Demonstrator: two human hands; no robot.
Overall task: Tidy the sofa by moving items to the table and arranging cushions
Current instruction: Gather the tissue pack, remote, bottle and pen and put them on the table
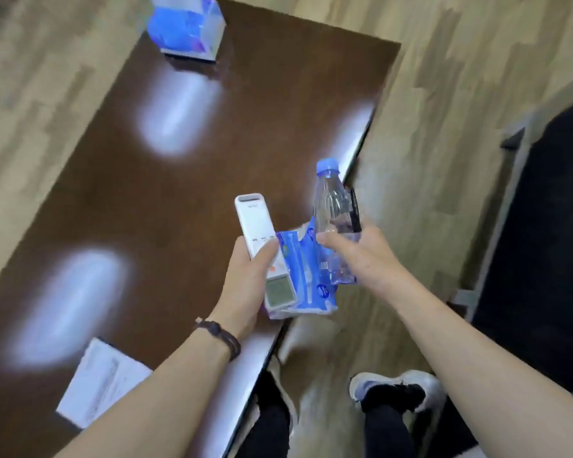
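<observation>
Partly hidden behind bottle (pixel 333 213): dark object (pixel 354 209).

I see a white remote (pixel 257 239), blue-capped clear bottle (pixel 333 213), blue-white tissue pack (pixel 303 276), dark brown table (pixel 186 180)

Brown table (pixel 186 180) — tissue box (pixel 186 26), paper (pixel 100 385)
</observation>
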